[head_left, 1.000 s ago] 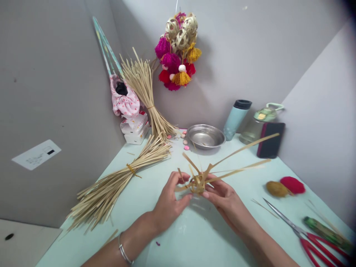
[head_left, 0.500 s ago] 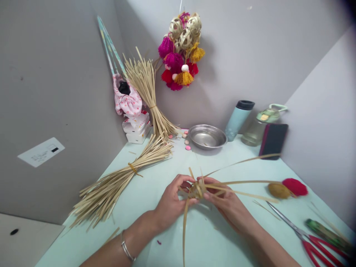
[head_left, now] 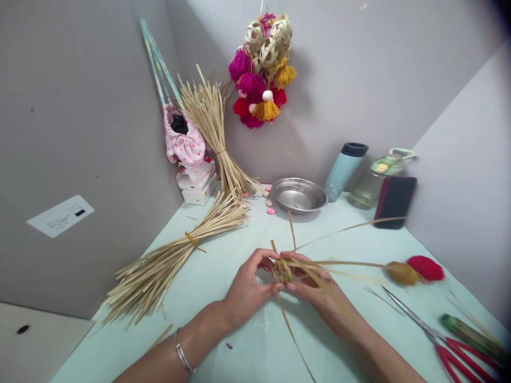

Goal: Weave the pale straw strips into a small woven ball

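Both hands meet over the pale green table [head_left: 247,346] around a small woven strip ball [head_left: 281,270]. My left hand [head_left: 249,287], with a bangle at the wrist, pinches the ball's left side between thumb and fingers. My right hand [head_left: 319,292] grips its right side with curled fingers. Long loose strip ends [head_left: 351,227] stick out of the ball to the right, upward and down toward me.
A tied bundle of strips [head_left: 175,250] lies at the left, another bundle [head_left: 211,127] leans in the corner. A steel bowl [head_left: 298,194], two bottles [head_left: 343,170], a dark phone [head_left: 393,202], yarn pompoms [head_left: 415,270] and red scissors [head_left: 439,340] sit at the back and right. Woven balls with tassels [head_left: 263,69] hang above.
The ball has been turned in my hands. The long strip ends swung from pointing up and right to lying lower, with one now trailing down toward me.
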{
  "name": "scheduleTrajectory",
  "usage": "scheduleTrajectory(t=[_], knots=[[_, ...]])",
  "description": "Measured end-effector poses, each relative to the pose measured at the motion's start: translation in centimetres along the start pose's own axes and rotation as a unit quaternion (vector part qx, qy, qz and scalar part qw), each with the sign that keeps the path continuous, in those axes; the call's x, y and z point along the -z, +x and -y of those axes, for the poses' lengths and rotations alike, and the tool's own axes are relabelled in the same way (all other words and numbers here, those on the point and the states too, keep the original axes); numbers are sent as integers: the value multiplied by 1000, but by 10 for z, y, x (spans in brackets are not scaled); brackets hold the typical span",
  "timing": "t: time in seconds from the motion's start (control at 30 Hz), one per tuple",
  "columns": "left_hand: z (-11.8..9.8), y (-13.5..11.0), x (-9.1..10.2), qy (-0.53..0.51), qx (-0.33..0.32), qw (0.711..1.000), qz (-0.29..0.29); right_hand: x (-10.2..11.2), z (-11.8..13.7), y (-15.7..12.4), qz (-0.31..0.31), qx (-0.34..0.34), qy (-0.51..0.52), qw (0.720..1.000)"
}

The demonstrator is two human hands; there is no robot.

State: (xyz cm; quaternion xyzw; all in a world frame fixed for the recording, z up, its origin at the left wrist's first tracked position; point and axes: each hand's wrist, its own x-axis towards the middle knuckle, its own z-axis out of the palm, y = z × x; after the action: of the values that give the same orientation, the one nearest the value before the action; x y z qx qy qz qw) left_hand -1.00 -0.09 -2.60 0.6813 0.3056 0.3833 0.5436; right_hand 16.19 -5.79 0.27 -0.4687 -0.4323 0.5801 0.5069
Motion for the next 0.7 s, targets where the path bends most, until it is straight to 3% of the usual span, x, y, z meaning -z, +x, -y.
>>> scheduleTrajectory(t=[0.17, 0.43, 0.7], knots=[[-3, 2, 2, 4, 0, 1000, 23, 3, -4, 1, -7, -4, 18, 1000], [1, 7, 6, -168, 67, 984, 5, 2, -4, 1, 10, -26, 57, 998], [0, 11, 8, -169, 81, 982, 3, 0, -4, -2, 48, -38, 37, 997]])
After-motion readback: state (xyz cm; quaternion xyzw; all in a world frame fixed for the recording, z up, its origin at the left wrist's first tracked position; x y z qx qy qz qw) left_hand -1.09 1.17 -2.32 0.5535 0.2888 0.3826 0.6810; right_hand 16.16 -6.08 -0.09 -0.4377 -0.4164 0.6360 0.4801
